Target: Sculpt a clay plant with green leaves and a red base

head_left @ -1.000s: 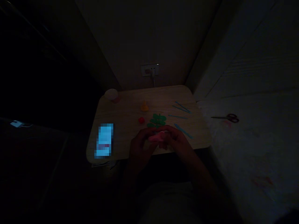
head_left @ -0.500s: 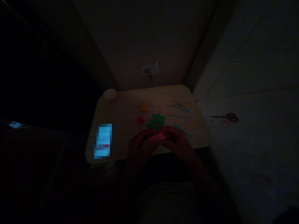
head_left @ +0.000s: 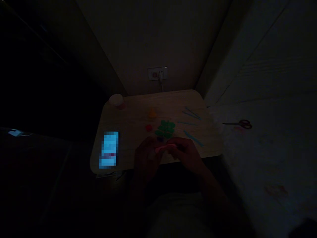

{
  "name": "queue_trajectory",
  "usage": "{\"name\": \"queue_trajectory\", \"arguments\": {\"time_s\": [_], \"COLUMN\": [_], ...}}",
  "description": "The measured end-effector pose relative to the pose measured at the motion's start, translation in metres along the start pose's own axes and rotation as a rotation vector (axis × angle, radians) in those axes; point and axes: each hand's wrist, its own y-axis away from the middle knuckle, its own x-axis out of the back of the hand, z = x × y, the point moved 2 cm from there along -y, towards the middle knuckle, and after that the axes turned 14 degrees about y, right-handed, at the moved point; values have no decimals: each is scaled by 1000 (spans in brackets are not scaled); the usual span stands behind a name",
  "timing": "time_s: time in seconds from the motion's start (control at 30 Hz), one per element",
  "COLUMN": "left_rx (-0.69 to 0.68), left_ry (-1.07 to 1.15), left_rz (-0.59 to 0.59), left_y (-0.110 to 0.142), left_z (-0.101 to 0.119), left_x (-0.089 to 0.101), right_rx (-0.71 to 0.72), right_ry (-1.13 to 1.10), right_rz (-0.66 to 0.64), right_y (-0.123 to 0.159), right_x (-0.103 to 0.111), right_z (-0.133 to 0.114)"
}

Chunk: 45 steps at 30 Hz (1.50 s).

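In the dim head view, a soft-looking pink piece [head_left: 165, 147], perhaps modelling clay, is held between both hands above the near edge of the small wooden table [head_left: 133, 132]. My left hand [head_left: 147, 155] is closed on its left end, and my right hand [head_left: 185, 152] pinches its right end. Just beyond the fingers lie green leaf-shaped pieces [head_left: 165, 129], with a small dark blue piece [head_left: 160, 139] at their near side. A red lump [head_left: 149, 128] and an orange cone-like piece [head_left: 152, 112] are a little farther off.
Several thin blue sticks or tools [head_left: 193, 138] lie at the table's right. A lidded tub [head_left: 117, 100] stands at the back left, a lit phone [head_left: 109, 150] at the front left. Scissors [head_left: 239, 124] rest on the pale surface to the right. A wall socket [head_left: 157, 73] holds a plug.
The pink piece now looks longer and thinner between my hands. My left hand has shifted slightly left, and the dark blue piece has come into sight.
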Motion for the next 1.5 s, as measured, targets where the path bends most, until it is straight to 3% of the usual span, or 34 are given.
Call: {"name": "queue_trajectory", "arguments": {"time_s": [0.17,0.37,0.5,0.63,0.77,0.93,1.0,1.1,1.13,1.27,1.5], "left_rx": [142,317,334,316,312,416,456,506,515,516,521], "left_ry": [81,161,185,202,206,208,204,180,177,216,346], "left_rz": [-33,-11,25,98,100,66,53,153,203,343,385], "left_y": [3,7,5,5,2,1,2,4,4,5,5], "left_z": [1,-4,-7,-12,-13,-13,-17,-25,-28,-34,-38], "left_x": [-6,-4,-2,-1,-2,-2,0,7,10,16,12], "right_rx": [107,50,2,63,109,142,159,97,71,106,15], "right_ry": [83,62,-42,-21,66,55,21,-38,-35,60,-1], "right_rz": [-69,-77,-21,71,37,22,222,814,885,768,503], "right_y": [1,-1,-3,-4,-2,-1,-5,-9,-11,-17,-13], "right_x": [-4,-1,3,6,-1,-5,6,37,44,53,26], "right_z": [-7,-3,1,1,0,0,3,14,17,25,37]}}
